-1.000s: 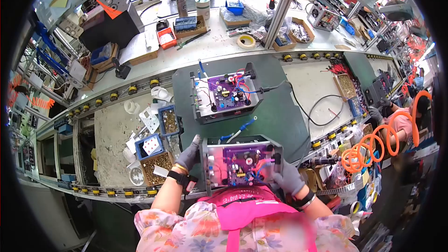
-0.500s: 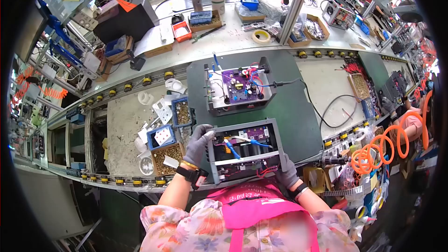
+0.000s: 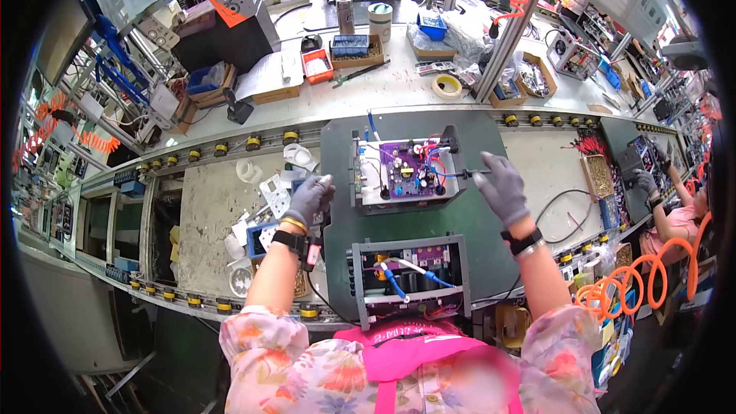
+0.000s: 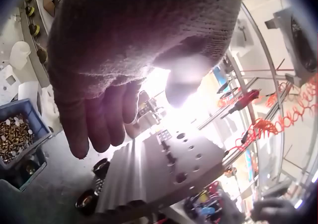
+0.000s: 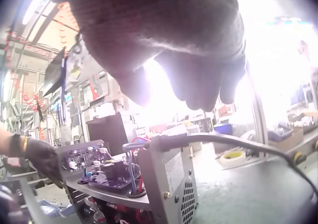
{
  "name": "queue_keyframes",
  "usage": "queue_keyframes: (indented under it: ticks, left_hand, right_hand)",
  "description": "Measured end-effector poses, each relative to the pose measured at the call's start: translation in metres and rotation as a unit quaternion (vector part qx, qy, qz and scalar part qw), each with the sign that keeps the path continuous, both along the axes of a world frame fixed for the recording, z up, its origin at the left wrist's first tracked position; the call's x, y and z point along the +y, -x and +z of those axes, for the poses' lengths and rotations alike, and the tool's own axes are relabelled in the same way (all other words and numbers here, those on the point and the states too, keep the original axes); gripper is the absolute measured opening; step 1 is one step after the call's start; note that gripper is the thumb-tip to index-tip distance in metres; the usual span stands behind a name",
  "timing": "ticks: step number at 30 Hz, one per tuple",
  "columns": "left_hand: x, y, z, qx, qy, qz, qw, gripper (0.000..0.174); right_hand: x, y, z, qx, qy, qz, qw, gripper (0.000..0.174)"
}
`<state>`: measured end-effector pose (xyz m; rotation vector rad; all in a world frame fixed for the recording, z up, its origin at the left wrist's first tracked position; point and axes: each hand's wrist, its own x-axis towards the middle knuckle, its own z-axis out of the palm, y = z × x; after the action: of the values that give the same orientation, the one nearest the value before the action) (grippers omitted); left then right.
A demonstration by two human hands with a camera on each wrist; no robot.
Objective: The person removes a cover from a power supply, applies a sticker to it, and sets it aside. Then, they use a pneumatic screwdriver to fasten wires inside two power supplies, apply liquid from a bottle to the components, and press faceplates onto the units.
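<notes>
Gloved in grey, my left hand (image 3: 310, 198) is held out to the left of the far metal chassis (image 3: 414, 203), which carries a purple circuit board (image 3: 410, 169). On its other side, my right hand (image 3: 502, 188) is spread above the black cable (image 5: 223, 138) leaving the chassis. Neither hand holds anything. In the left wrist view the fingers (image 4: 107, 119) hang down over the grey perforated panel (image 4: 184, 159). A second open chassis (image 3: 356, 280) stands near my body, with blue and white wires (image 3: 418, 271) across its top; no hand is on it.
Both chassis stand on a green board (image 3: 491, 261) over a roller conveyor (image 3: 222, 149). Small parts bins (image 4: 25, 134) lie to the left. A coiled orange air hose (image 3: 613, 303) hangs at the right. Beyond the conveyor, tape (image 3: 446, 87) and boxes sit on a bench. Another person (image 3: 675, 222) works at the far right.
Both hands held the near chassis and tipped it so that its purple board turned out of view. They have since let go and moved forward to either side of the far chassis.
</notes>
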<state>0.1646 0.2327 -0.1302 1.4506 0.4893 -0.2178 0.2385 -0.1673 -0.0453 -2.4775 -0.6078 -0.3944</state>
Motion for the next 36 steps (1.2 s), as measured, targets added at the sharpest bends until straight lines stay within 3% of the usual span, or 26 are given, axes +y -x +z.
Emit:
queue_keyframes:
  ticks: [2, 5, 6, 9, 12, 14, 15, 18, 19, 22, 23, 27, 28, 30, 31, 34, 35, 36]
  left_hand:
    - [-0.008, -0.014, -0.023, 0.042, 0.002, 0.016, 0.999, 0.04]
    - [-0.014, -0.033, -0.058, 0.072, 0.018, 0.004, 0.997, 0.042]
    - [-0.014, -0.04, -0.076, 0.079, 0.028, -0.003, 0.996, 0.043]
    - [-0.009, -0.056, -0.149, -0.062, -0.045, -0.046, 0.996, 0.047]
    - [-0.009, -0.066, -0.181, -0.105, -0.009, -0.039, 0.994, 0.045]
    - [-0.034, -0.067, -0.102, -0.044, 0.173, 0.06, 0.982, 0.042]
    - [-0.042, -0.061, -0.051, -0.019, 0.202, 0.065, 0.977, 0.037]
    - [-0.034, -0.06, -0.076, -0.061, 0.241, 0.097, 0.964, 0.034]
    - [-0.033, -0.055, -0.058, -0.036, 0.26, 0.08, 0.961, 0.036]
    - [-0.035, -0.054, -0.029, -0.184, 0.204, 0.112, 0.955, 0.04]
    - [-0.035, -0.056, -0.019, -0.219, 0.169, 0.112, 0.955, 0.047]
    - [-0.021, -0.048, -0.026, -0.171, 0.257, 0.056, 0.949, 0.05]
    - [-0.019, -0.05, -0.044, -0.239, 0.125, 0.065, 0.961, 0.048]
    - [-0.014, -0.035, -0.057, -0.229, 0.024, 0.045, 0.972, 0.047]
    - [-0.018, -0.028, -0.051, -0.226, -0.002, 0.039, 0.973, 0.046]
    - [-0.017, -0.018, -0.045, -0.206, -0.081, 0.029, 0.975, 0.047]
    - [-0.016, -0.014, -0.038, -0.208, -0.133, 0.027, 0.969, 0.042]
    - [-0.014, -0.009, -0.038, -0.201, -0.101, 0.043, 0.973, 0.04]
  right_hand:
    - [0.018, -0.038, -0.029, -0.023, 0.014, -0.047, 0.999, 0.035]
    - [0.038, -0.068, -0.023, 0.273, 0.094, -0.003, 0.957, 0.033]
    - [0.041, -0.073, -0.022, 0.302, 0.087, -0.015, 0.949, 0.032]
    - [0.04, -0.092, -0.034, 0.393, 0.05, -0.026, 0.918, 0.028]
    - [0.041, -0.096, -0.04, 0.384, 0.04, -0.009, 0.923, 0.029]
    - [0.039, -0.091, -0.044, 0.357, 0.005, -0.009, 0.934, 0.027]
    - [0.039, -0.088, -0.045, 0.342, -0.014, -0.008, 0.939, 0.027]
    - [0.04, -0.081, -0.045, 0.288, -0.034, 0.014, 0.957, 0.025]
    - [0.042, -0.074, -0.04, 0.283, -0.052, 0.02, 0.958, 0.026]
    - [0.042, -0.057, -0.063, 0.12, -0.109, 0.083, 0.983, 0.029]
    - [0.042, -0.05, -0.074, 0.124, -0.111, 0.097, 0.981, 0.04]
    - [0.037, -0.039, -0.135, 0.1, -0.095, 0.133, 0.981, 0.045]
    - [0.035, -0.036, -0.148, 0.088, -0.097, 0.132, 0.982, 0.036]
    - [0.033, -0.023, -0.163, 0.069, -0.102, 0.125, 0.984, 0.019]
    - [0.029, -0.02, -0.162, 0.074, -0.107, 0.126, 0.984, 0.018]
    - [0.017, -0.019, -0.15, 0.204, -0.064, 0.122, 0.969, 0.04]
    - [0.019, -0.019, -0.146, 0.185, -0.072, 0.104, 0.975, 0.034]
    - [0.019, -0.017, -0.139, 0.178, -0.052, 0.093, 0.978, 0.033]
